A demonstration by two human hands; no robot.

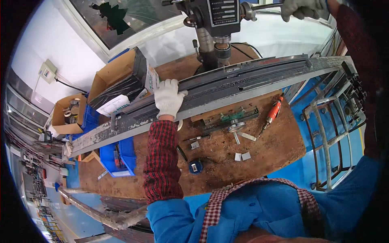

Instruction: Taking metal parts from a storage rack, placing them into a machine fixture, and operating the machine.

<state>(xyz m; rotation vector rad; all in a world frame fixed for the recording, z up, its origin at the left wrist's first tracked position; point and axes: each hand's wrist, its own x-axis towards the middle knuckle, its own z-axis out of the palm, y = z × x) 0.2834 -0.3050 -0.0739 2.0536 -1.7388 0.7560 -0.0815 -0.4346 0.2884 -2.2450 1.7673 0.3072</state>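
Observation:
My left hand [168,99], in a white work glove, grips a dark metal profile [210,85] with its fingers over the far edge. This long piece lies across a scuffed grey metal beam [121,135]. Up at the right, my right hand [302,9], in a greyish glove, is closed round the feed lever [267,6] of a drill press [224,18]. The drill chuck [222,52] hangs just behind the profile, right of my left hand. Whether the bit touches the metal is hidden.
On the brown workbench [267,152] lie a red power tool [274,111], a green-and-grey vise-like fixture [233,118], small metal plates [242,156] and a blue bin [117,158]. Cardboard boxes [113,77] stand at the left. A metal frame cart [330,141] stands right of the bench.

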